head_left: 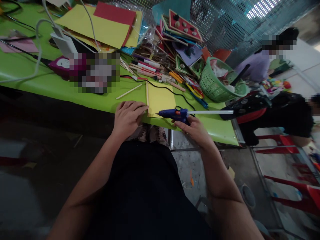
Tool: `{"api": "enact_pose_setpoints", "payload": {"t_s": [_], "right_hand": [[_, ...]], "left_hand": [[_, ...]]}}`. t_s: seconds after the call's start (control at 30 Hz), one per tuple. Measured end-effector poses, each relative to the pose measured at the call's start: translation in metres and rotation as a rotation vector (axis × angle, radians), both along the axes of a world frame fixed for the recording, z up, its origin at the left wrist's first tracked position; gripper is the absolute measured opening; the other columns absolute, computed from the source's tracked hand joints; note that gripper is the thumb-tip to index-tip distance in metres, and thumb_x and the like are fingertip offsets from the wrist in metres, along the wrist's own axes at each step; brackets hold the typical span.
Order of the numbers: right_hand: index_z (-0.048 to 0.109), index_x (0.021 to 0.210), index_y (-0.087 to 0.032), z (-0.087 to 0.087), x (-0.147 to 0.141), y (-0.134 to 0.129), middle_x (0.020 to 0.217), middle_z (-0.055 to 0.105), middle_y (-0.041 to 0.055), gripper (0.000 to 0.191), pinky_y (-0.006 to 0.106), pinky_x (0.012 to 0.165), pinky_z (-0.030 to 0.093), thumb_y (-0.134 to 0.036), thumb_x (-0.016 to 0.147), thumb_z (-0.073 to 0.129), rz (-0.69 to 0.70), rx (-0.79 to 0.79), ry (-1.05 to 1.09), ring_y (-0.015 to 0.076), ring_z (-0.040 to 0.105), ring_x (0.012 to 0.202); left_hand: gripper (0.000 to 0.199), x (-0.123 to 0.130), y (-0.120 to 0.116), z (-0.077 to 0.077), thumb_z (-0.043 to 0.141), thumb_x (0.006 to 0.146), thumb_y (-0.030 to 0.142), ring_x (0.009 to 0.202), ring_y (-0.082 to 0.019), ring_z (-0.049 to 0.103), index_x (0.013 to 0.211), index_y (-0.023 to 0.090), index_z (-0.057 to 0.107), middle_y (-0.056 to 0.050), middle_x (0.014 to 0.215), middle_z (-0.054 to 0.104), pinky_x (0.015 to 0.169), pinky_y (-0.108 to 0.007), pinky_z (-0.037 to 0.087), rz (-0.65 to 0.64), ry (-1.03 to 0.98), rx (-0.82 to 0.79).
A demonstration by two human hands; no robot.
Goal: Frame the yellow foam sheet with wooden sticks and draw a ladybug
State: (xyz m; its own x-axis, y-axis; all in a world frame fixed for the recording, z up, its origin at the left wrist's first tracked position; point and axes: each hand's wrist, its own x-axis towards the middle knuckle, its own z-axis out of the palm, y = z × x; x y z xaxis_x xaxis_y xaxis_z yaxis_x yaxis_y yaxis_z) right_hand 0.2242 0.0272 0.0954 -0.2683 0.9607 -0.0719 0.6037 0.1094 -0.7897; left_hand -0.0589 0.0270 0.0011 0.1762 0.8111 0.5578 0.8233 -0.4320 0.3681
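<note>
Your right hand (194, 130) grips one blue glue gun (172, 114) over one yellow paper square (162, 96) on the green table (217, 130); your left hand (128, 116) touches one wooden edge stick (147, 93), its grip unclear.

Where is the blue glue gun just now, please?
In the head view, the blue glue gun is in the right hand, partly over the yellow sheet on the green table.

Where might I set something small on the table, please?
A strip lies bare between the loose stick and the table's front edge, as does the corner beside the right hand. It is crowded around the pens and basket.
</note>
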Motion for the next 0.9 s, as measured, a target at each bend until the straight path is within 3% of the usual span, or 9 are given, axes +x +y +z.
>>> {"api": "enact_pose_setpoints", "payload": {"t_s": [0.3, 0.63, 0.9], "right_hand": [[0.076, 0.106, -0.022, 0.0005, 0.0002, 0.0011, 0.077, 0.072, 0.0046, 0.040, 0.041, 0.076, 0.054, -0.058, 0.094, 0.066, 0.050, 0.053, -0.139, 0.0294, 0.070, 0.090], [0.072, 0.104, -0.025, 0.0003, 0.0000, 0.0019, 0.078, 0.070, 0.0059, 0.032, 0.044, 0.079, 0.055, -0.055, 0.095, 0.066, 0.067, 0.119, -0.214, 0.0327, 0.071, 0.097], [0.071, 0.098, -0.027, -0.0004, 0.0029, 0.0016, 0.077, 0.071, 0.0043, 0.032, 0.043, 0.077, 0.053, -0.058, 0.095, 0.065, 0.057, 0.157, -0.249, 0.0307, 0.070, 0.090]], "left_hand": [[0.038, 0.0002, -0.0006, 0.0024, 0.053, 0.106, 0.023, 0.128, -0.030, 0.062, 0.137, 0.037, 0.070, -0.001, 0.135, 0.075, 0.106, -0.050, 0.043, -0.023, -0.023, -0.012], [0.039, 0.0001, -0.0009, 0.0034, 0.054, 0.105, 0.022, 0.128, -0.029, 0.062, 0.137, 0.039, 0.070, 0.000, 0.135, 0.075, 0.106, -0.050, 0.043, -0.019, -0.020, -0.011], [0.044, -0.0001, -0.0003, 0.0011, 0.057, 0.101, 0.016, 0.128, -0.030, 0.062, 0.137, 0.038, 0.070, -0.001, 0.136, 0.075, 0.107, -0.051, 0.043, -0.020, -0.032, -0.009]]}}
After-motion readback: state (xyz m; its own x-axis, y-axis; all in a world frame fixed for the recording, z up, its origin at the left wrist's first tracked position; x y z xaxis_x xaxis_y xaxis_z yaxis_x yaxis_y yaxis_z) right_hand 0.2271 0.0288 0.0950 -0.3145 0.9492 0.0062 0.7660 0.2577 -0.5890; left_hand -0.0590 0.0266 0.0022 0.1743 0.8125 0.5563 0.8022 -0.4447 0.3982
